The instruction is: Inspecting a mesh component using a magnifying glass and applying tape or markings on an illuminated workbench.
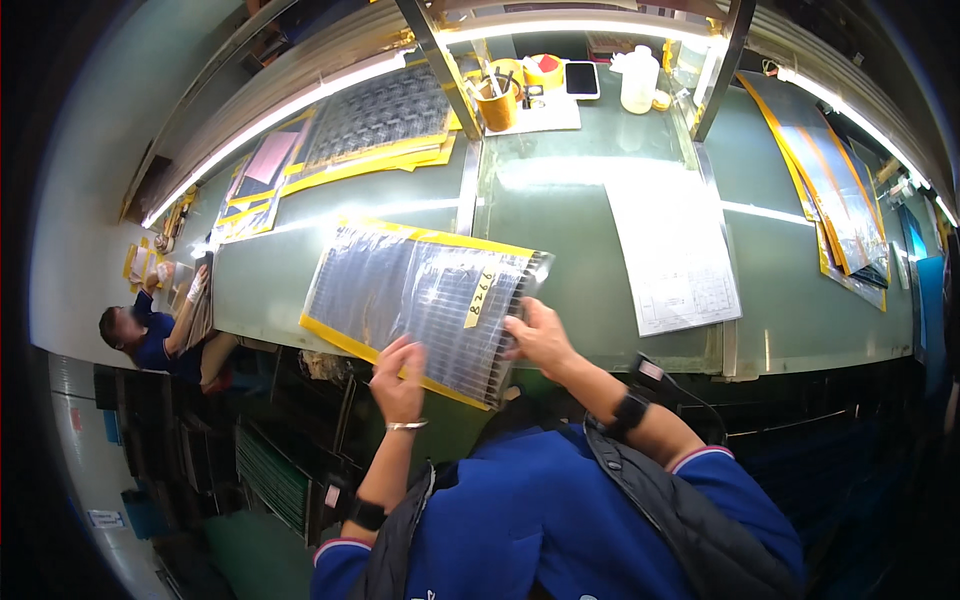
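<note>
Both hands pinch the bagged tray stack (420, 300) on the surface (600, 260): left hand (398, 378) at 6 o'clock, right hand (540, 335) at 4. I judge it light, stiff, slippery.

Blue jacket, red-white cuffs; dark quilted vest; black wristbands (both arms); silver bracelet (406, 425) on left.

Bagged tray (420, 300) on bench (560, 220) front edge, paper sheet (675, 250) to its right, cup (498, 100) behind — bottle (639, 80) rightward.
</note>
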{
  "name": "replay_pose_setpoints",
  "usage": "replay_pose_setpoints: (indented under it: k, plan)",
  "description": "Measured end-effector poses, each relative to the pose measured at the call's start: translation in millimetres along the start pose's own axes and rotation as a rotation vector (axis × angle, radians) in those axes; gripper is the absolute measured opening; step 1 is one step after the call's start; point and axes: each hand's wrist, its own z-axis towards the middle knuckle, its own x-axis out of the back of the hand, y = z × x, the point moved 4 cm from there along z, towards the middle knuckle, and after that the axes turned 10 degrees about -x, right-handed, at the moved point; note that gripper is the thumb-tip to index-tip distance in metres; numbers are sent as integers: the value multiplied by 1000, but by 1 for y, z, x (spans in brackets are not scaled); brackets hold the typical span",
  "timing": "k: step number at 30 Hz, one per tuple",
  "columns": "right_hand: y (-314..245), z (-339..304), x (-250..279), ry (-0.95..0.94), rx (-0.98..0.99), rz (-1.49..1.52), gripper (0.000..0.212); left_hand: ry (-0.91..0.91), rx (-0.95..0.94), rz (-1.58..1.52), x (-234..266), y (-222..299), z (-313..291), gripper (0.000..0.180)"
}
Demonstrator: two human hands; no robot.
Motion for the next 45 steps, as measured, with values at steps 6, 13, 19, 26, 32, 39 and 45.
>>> replay_pose_setpoints:
  k: [6,13,19,26,32,39,45]
  plan:
    - [8,-17,39,31,-84,-119,39,-99,1549,-1383,-38,-10,-90,61]
    - [-32,-53,166,12,-137,-25,43,-206,1470,-1347,-79,-27,-85,25]
    - [-79,-166,270,340,-121,-134,43,-118,1406,-1267,-85,-29,-77,21]
    - [-75,-328,340,579,7,43,39,-42,1318,-1238,-77,-24,-78,16]
    - [-47,-320,345,530,226,172,41,60,1254,-1354,-79,-45,-66,16]
    - [-66,-180,369,425,46,41,47,7,1370,-1239,-100,-20,-52,36]
    - [-62,-182,374,1533,227,-1069,67,-233,1419,-1254,-122,-23,-45,22]
